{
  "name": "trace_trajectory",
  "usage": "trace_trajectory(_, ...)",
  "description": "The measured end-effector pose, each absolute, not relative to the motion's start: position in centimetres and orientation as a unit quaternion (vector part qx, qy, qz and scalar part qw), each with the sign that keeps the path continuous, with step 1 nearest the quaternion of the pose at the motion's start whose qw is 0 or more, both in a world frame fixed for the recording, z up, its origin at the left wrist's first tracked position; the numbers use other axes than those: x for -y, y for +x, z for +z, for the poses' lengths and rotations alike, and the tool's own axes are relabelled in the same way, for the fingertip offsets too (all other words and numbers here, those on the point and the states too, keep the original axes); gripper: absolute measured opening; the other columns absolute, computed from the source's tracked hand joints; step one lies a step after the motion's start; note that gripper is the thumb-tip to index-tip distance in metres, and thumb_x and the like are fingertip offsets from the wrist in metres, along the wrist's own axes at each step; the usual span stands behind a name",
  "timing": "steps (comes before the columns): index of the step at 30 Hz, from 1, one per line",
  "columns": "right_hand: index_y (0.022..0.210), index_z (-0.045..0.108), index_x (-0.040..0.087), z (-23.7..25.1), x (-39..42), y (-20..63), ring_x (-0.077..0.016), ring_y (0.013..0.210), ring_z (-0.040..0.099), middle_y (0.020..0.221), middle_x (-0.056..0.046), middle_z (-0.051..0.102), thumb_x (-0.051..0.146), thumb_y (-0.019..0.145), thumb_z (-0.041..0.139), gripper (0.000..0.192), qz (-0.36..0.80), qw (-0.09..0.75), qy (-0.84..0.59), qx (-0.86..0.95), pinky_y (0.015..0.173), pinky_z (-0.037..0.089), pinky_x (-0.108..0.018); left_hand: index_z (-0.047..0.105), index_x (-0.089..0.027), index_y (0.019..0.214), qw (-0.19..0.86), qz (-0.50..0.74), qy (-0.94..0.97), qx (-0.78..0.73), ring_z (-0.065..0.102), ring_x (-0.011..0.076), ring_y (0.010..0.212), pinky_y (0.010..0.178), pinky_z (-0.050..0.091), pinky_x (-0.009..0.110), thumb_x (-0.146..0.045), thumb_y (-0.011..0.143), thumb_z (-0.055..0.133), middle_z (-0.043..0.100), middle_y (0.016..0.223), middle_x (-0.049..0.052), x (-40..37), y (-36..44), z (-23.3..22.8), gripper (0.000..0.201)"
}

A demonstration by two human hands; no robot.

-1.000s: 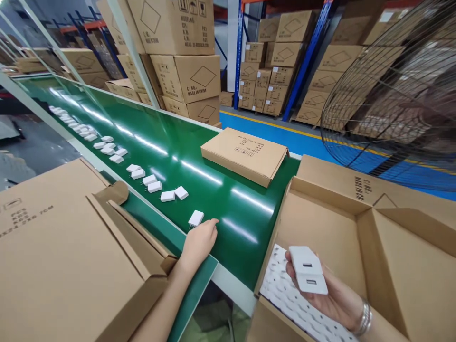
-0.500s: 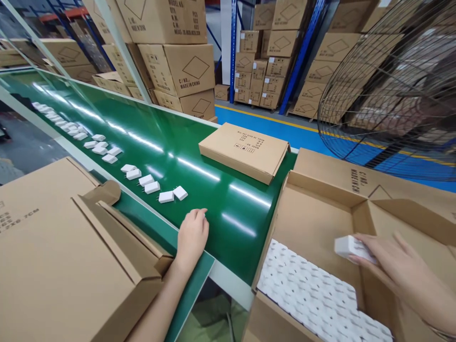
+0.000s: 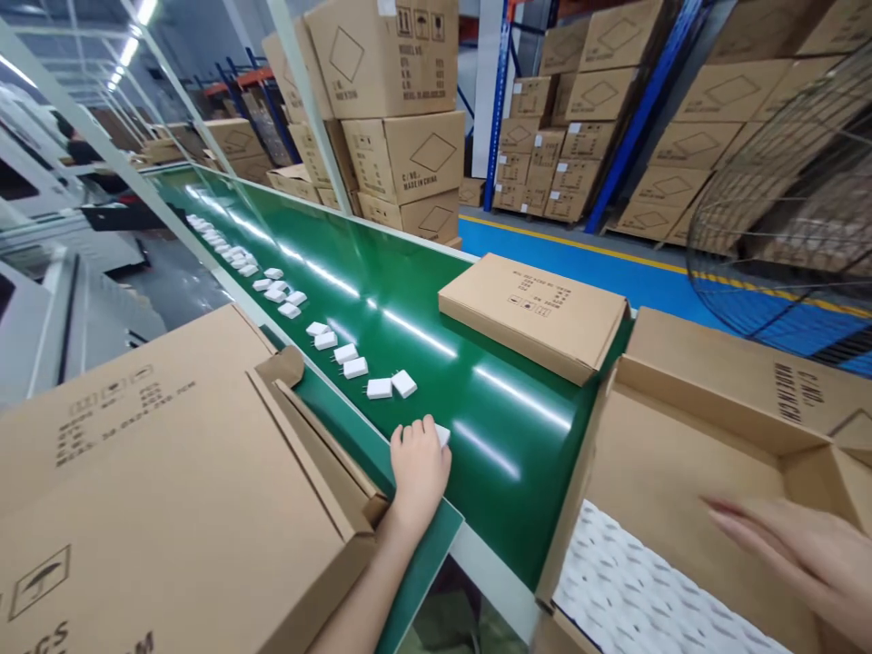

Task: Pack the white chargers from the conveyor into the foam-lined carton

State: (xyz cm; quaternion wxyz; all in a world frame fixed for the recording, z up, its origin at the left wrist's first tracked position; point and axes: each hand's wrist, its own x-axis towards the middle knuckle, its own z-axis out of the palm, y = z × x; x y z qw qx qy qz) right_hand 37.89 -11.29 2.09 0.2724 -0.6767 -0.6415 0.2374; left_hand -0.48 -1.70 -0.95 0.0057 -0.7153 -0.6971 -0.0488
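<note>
Where my left hand (image 3: 419, 468) lies palm down on the green belt (image 3: 381, 300), it covers nearly all of one white charger (image 3: 442, 434); only a corner shows past my fingertips, and I cannot tell whether the fingers are closed on it or just resting over it.

Item: right hand (image 3: 804, 554), blurred, cut off at the frame's lower right corner, fingers spread and flat, holding nothing, hovering inside the open carton (image 3: 681, 427) above the packed layer (image 3: 633, 599).

Item: packed layer, white, bumpy, rows of rounded block shapes; individual pieces hard to make out; it runs out of frame at the bottom.

Item: row of chargers (image 3: 327, 341), small white plastic blocks, in loose pairs along the belt's near edge, shrinking to specks far off. Nearest pair (image 3: 391, 386) sits just beyond my left hand.

Item: flat carton (image 3: 535, 313), plain corrugated board, lying closed on the belt's far side, just beside the open carton's flap.

Item: folded carton (image 3: 170, 472), brown board, printed marks, at my left, its corner touching my left wrist.

Belt: glossy, smooth, bare through the middle between the charger row and the flat carton.
</note>
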Motion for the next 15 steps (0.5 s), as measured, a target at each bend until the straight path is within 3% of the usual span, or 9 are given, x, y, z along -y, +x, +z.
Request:
trace_trajectory(2,0.096,0.063,0.036,4.1,5.9,31.7,-0.0275,0.096,0.056,0.105,-0.008,0.063,0.050,0.078,0.049,0.026,0.253,0.185,-0.664,0.678,0.085,0.038,-0.047,0.054,-0.011,0.097,-0.014,-0.045,-0.716,0.696,0.054,0.0236,0.090,0.093,0.031,0.039,-0.024,0.072,0.053,0.060,0.089,0.009,1.6,-0.5,-1.0,0.028)
trace_trajectory(5,0.104,0.058,0.021,5.6,-1.3,20.0,-0.0273,0.092,0.057,0.102,-0.011,0.063,0.042,0.086,0.037,0.035,0.219,0.133,-0.556,0.791,0.077,0.044,-0.042,0.055,-0.011,0.092,-0.042,-0.038,-0.716,0.696,0.054,0.0254,0.089,0.087,0.033,0.040,-0.025,0.069,0.057,0.059,0.089,0.010,1.5,-0.5,-1.2,0.027)
trace_trajectory(10,0.111,0.052,0.015,2.3,-7.2,5.7,-0.0279,0.100,0.052,0.102,-0.014,0.059,0.030,0.083,0.048,0.032,0.162,0.101,-0.514,0.836,0.080,0.043,-0.039,0.056,-0.010,0.096,-0.081,-0.037,-0.726,0.682,0.053,0.0261,0.088,0.081,0.034,0.041,-0.013,0.068,0.051,0.059,0.091,0.013,1.3,-0.7,-1.5,0.028)
trace_trajectory(15,0.105,0.054,0.017,0.4,-9.5,2.9,-0.0207,0.096,0.052,0.105,-0.007,0.056,0.027,0.083,0.054,0.024,0.106,0.026,-0.488,0.866,0.081,0.044,-0.039,0.052,-0.014,0.106,-0.107,-0.055,-0.723,0.680,0.052,0.0252,0.087,0.070,0.036,0.036,-0.013,0.073,0.045,0.054,0.098,0.013,1.3,-0.7,-1.2,0.034)
